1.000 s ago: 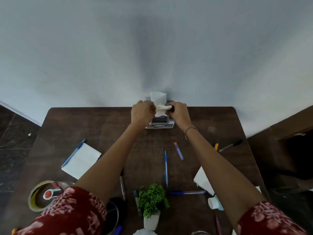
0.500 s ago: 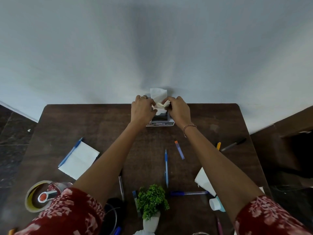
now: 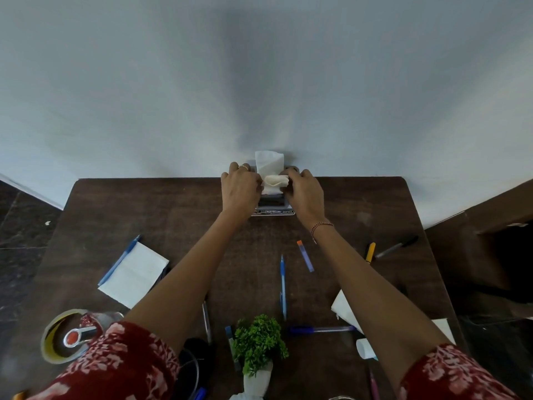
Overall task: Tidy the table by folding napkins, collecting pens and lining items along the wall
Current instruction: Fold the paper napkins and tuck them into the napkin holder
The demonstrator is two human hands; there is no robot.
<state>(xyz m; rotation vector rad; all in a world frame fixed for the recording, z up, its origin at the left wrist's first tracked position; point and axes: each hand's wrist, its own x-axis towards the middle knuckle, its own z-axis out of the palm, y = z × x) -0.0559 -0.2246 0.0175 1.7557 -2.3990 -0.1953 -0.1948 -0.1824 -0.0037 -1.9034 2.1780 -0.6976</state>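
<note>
1. At the near left corner of the bench (image 3: 173, 215) lies a tape roll (image 3: 62, 339), partly covered by a red patterned sleeve (image 3: 115, 368).
2. Further back on the left, a flat napkin (image 3: 134, 274) lies folded, with a light blue pen (image 3: 119, 259) touching its left edge.
3. The left hand (image 3: 240, 187) reaches to the far edge with its fingers curled and pinches the left end of the rolled napkin (image 3: 276, 180).
4. The rolled napkin sits over the top of a grey holder (image 3: 272, 204), which stands at the far middle of the bench against the wall (image 3: 259, 82). An upright napkin (image 3: 269, 164) pokes up behind the roll.
5. The right hand (image 3: 305, 192), with a bracelet (image 3: 321, 226) at the wrist, curls round the roll's right end.
6. Between the forearms lie a blue pen (image 3: 283, 287) pointing at the wall, an orange-capped marker (image 3: 305, 255) just right of it, and a dark blue pen (image 3: 320, 329) crosswise nearer the body.
7. A small green plant (image 3: 259, 342) stands in a white pot at the near edge.
8. Under the right forearm a white napkin (image 3: 343, 308) shows in part.
9. On the right, a yellow pen (image 3: 370, 251) and a black marker (image 3: 396, 246) lie close together, their near ends almost meeting.
</note>
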